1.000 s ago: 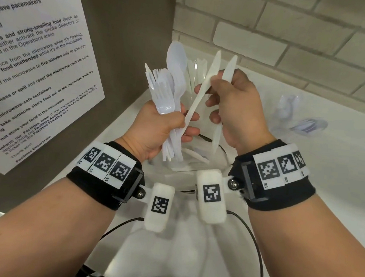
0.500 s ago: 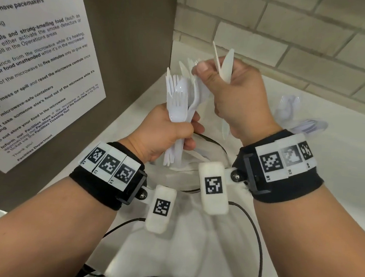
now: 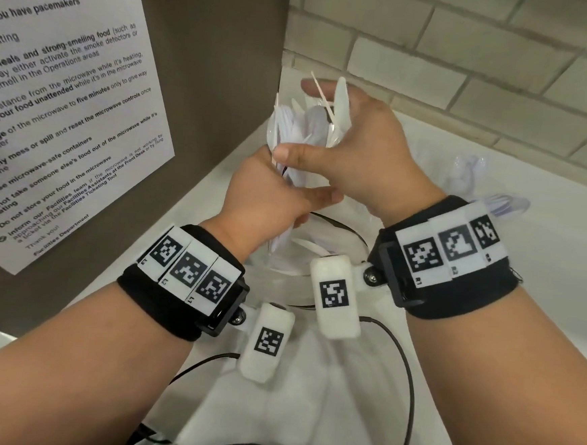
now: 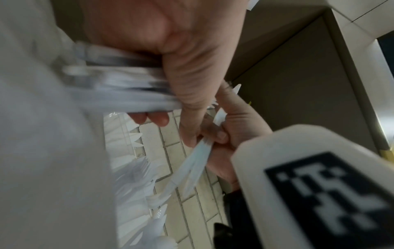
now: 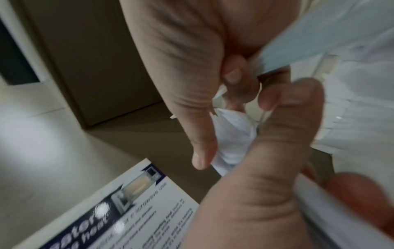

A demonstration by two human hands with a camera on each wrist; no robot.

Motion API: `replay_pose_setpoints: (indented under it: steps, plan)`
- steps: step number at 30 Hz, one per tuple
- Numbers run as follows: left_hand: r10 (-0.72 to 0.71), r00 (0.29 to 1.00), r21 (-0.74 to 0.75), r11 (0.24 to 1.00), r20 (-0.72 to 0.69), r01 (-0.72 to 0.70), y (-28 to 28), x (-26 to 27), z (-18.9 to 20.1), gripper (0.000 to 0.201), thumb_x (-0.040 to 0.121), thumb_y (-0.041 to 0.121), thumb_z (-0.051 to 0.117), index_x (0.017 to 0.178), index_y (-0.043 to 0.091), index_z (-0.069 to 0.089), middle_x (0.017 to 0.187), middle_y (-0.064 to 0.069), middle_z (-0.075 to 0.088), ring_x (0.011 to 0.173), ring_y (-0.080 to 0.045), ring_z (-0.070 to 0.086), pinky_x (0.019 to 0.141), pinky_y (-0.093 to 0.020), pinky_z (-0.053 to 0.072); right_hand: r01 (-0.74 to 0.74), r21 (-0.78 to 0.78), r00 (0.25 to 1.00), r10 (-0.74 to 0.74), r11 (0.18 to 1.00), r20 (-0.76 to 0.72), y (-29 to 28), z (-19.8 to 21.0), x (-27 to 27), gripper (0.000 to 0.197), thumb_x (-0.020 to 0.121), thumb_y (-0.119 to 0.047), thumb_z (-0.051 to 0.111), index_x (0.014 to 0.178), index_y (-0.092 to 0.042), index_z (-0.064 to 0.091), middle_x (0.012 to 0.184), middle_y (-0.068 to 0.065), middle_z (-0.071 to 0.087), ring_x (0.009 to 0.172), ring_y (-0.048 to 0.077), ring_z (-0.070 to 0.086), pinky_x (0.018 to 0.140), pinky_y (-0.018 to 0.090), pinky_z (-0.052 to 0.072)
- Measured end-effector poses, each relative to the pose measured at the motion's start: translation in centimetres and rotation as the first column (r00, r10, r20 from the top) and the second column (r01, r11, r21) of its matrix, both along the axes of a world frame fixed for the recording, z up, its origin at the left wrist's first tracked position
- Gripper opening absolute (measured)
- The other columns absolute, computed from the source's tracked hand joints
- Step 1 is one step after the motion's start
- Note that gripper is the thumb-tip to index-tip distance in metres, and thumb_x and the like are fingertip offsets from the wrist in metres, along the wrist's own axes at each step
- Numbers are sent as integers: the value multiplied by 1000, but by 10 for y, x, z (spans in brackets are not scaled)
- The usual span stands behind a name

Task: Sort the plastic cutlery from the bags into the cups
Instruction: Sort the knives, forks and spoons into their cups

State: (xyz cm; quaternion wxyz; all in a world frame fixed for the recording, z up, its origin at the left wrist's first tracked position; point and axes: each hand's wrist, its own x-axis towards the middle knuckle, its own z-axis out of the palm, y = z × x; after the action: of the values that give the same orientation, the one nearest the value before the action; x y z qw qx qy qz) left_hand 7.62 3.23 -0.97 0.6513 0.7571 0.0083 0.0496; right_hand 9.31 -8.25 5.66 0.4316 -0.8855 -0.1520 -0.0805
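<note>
My left hand grips a bundle of white plastic forks and spoons by the handles, heads up, near the back corner. In the left wrist view the handles stick out of the fist, blurred. My right hand holds two white knives between curled fingers, and its thumb stretches across the bundle. The knife handles show below that hand in the left wrist view, and one knife handle crosses the right wrist view. Under the hands stands a clear cup with white pieces in it.
A brown panel with a printed notice closes the left side. A brick wall runs along the back. Clear bags with cutlery lie on the white counter at the right. More white cutlery stands along the wall.
Both hands have risen and moved towards the corner. My right hand has carried the two knives over the bundle, and its thumb now reaches across it.
</note>
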Motion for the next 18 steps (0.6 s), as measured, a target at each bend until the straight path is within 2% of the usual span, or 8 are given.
replay_pose_setpoints:
  steps: [1,3,5,8,11,13,15,18]
  plan:
    - [0,1000,-5,1000,11,0,0,-1,1,52,60,34,89,102,15,64,63,-1,69,49,-12,62,52,-24,50,-7,19,999,8,1000,-38,-1,-2,2,64,67,-36,85,124,-25,59,113,-10,65,102,6,61,90,32,53]
    - [-25,999,-18,1000,38,25,0,-1,0,54,59,32,89,106,20,65,85,2,75,74,-11,71,71,-36,58,-11,85,997,17,996,-70,-3,-7,5,51,71,-29,83,117,-25,62,105,-10,65,92,8,63,82,36,56]
    - [-60,996,-46,997,63,63,1,-4,0,43,63,22,86,102,25,67,90,4,75,84,-14,72,79,-40,57,-20,135,997,30,991,-71,-4,-12,6,44,75,-24,80,115,-24,61,103,-9,65,90,9,64,76,35,58]
    - [-59,996,-74,995,74,65,0,-4,-1,40,64,18,83,99,29,66,84,5,73,77,-15,69,71,-39,56,-23,145,998,30,989,-51,-5,-16,8,40,80,-20,75,117,-24,60,109,-7,64,100,10,63,92,36,53]
    - [-80,995,-131,988,53,87,-2,-4,0,40,72,5,76,106,20,63,79,-1,69,64,-19,63,57,-38,55,-36,128,998,43,991,-51,-7,-17,11,41,83,-17,71,121,-25,59,115,-7,64,107,9,61,97,38,50]
    - [-51,999,-114,992,19,52,-3,-3,0,37,75,4,72,108,15,60,71,3,66,52,-17,57,51,-30,51,-40,153,998,46,987,-37,-8,-16,12,42,82,-18,72,121,-28,59,111,-14,63,110,6,59,95,41,52]
    - [-3,1000,-74,997,-2,3,-3,-2,-1,38,75,7,71,110,13,56,74,1,65,48,-14,56,50,-27,51,13,205,999,-19,979,25,-7,-11,11,37,81,-21,73,115,-29,63,104,-20,62,106,2,59,90,39,54]
    - [31,1000,20,999,3,-31,-2,1,-3,39,77,12,70,112,12,53,82,-4,65,50,-12,60,48,-27,53,117,179,964,-155,977,216,-1,0,8,13,80,-31,73,92,-25,71,94,-5,67,87,6,62,83,30,53]
